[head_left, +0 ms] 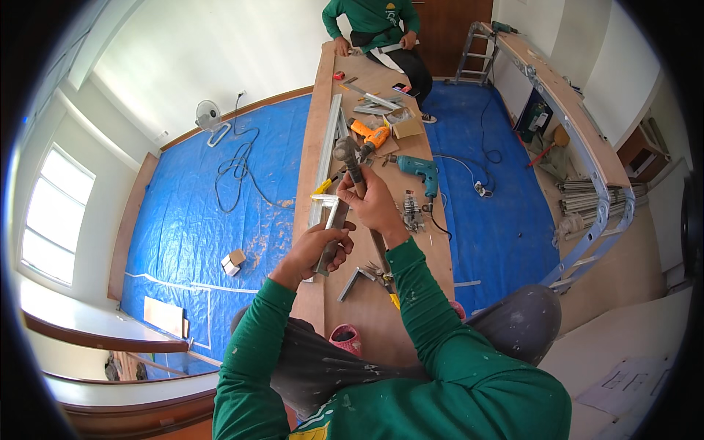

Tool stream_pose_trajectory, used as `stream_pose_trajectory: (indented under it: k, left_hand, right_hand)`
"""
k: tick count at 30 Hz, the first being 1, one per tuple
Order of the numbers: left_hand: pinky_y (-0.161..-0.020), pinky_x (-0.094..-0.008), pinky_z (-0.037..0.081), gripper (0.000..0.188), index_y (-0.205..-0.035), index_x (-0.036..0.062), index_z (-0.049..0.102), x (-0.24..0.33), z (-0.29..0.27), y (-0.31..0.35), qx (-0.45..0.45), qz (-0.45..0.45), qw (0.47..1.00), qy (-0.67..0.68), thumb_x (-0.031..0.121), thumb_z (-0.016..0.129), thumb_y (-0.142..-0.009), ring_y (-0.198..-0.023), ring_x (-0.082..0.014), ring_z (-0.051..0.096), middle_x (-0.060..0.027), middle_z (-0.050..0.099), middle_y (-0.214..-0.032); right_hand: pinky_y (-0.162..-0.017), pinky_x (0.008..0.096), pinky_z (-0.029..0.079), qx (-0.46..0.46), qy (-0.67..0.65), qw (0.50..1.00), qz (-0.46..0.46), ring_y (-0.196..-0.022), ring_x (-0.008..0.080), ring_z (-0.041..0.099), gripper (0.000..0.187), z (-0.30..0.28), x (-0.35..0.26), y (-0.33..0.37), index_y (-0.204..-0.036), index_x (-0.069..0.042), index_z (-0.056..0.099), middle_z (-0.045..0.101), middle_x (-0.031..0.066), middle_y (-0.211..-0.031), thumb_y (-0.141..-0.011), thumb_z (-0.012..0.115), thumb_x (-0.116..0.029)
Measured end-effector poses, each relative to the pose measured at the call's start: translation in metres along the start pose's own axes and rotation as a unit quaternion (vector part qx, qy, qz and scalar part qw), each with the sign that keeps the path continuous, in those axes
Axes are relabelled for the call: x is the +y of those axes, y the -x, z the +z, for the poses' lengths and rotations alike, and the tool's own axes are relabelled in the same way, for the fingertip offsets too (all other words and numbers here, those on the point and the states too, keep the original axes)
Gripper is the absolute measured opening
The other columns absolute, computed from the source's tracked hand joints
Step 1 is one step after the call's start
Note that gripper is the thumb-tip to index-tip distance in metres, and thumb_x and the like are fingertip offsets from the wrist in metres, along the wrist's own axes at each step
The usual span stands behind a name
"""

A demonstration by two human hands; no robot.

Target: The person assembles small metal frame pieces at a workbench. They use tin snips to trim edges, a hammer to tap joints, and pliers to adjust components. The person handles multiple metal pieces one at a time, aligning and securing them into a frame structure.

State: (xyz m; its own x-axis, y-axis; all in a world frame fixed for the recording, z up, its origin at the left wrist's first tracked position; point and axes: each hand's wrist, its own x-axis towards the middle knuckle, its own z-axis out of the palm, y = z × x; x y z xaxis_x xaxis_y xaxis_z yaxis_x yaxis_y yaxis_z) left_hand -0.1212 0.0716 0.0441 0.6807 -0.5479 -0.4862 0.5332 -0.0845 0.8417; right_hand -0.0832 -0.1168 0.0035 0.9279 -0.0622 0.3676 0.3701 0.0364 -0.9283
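Observation:
My left hand (315,251) is closed round a short piece of bent metal channel (331,220), held tilted above the plywood bench (433,253). In my right hand (375,207) is a hammer (347,152), gripped by its handle with the head up, close to the channel piece. Just beyond my right hand lie a teal power drill (418,172) and an orange cordless drill (372,136). Nearer me on the bench are an angled metal offcut (355,284) and yellow-handled snips (387,281). Long metal channels (331,136) run along the bench's left side.
A person in a green shirt (378,22) sits at the bench's far end. A cardboard box (408,127) and loose hardware (412,211) lie on the bench. Blue sheeting (191,209) covers the floor, crossed by cables (238,163). A ladder scaffold (587,158) stands right.

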Motion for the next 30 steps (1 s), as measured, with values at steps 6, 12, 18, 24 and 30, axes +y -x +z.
stream_pose_trajectory:
  k: [6,12,18,24,30]
  left_hand:
    - [-0.042,-0.0261,0.047,0.042,-0.138,-0.0049,0.051,-0.001,-0.002,0.0,0.015,0.008,1.0,-0.01,0.021,0.057,-0.105,-0.054,-0.0125,0.059,-0.009,0.064,-0.084]
    - [-0.041,-0.0259,0.045,0.042,-0.136,-0.001,0.054,0.004,0.002,0.0,0.08,0.039,0.995,-0.041,0.023,0.06,-0.103,-0.053,-0.0113,0.058,-0.0073,0.064,-0.084]
    - [-0.044,-0.028,0.041,0.039,-0.132,0.0003,0.054,0.004,-0.017,0.001,0.182,0.09,0.969,-0.141,0.021,0.065,-0.1,-0.052,-0.0113,0.056,-0.0041,0.062,-0.076]
    - [-0.045,-0.0285,0.041,0.029,-0.11,0.0016,0.057,0.007,-0.039,-0.012,0.303,0.134,0.924,-0.189,0.023,0.07,-0.095,-0.056,-0.0109,0.054,-0.0022,0.057,-0.075]
    - [-0.047,-0.0323,0.041,0.03,-0.108,-0.0007,0.062,0.023,-0.05,-0.01,0.35,0.151,0.909,-0.168,0.023,0.071,-0.092,-0.055,-0.0141,0.054,-0.0057,0.059,-0.075]
  right_hand:
    - [-0.083,0.0293,0.056,0.019,-0.028,0.999,-0.009,-0.09,0.012,0.068,0.026,0.006,0.007,0.0,-0.109,-0.004,0.058,0.068,0.0025,-0.092,-0.093,0.079,-0.005]
    - [-0.075,0.0274,0.054,0.016,-0.021,1.0,-0.002,-0.084,0.0099,0.064,0.025,-0.004,0.009,-0.004,-0.111,-0.005,0.06,0.065,0.0013,-0.093,-0.095,0.079,-0.011]
    - [-0.07,0.0268,0.052,0.016,-0.014,0.994,0.108,-0.076,0.0096,0.06,0.026,-0.009,-0.001,-0.001,-0.115,-0.003,0.061,0.063,0.0004,-0.085,-0.102,0.072,-0.023]
    - [-0.071,0.0351,0.053,-0.031,0.115,0.993,0.022,-0.077,0.018,0.065,0.03,-0.002,-0.007,0.006,-0.128,0.0,0.059,0.068,0.0105,-0.088,-0.105,0.065,-0.019]
    - [-0.075,0.0397,0.053,0.015,0.165,0.977,-0.133,-0.082,0.0323,0.069,0.035,0.037,-0.029,0.018,-0.138,0.001,0.055,0.07,0.021,-0.097,-0.107,0.059,-0.016]
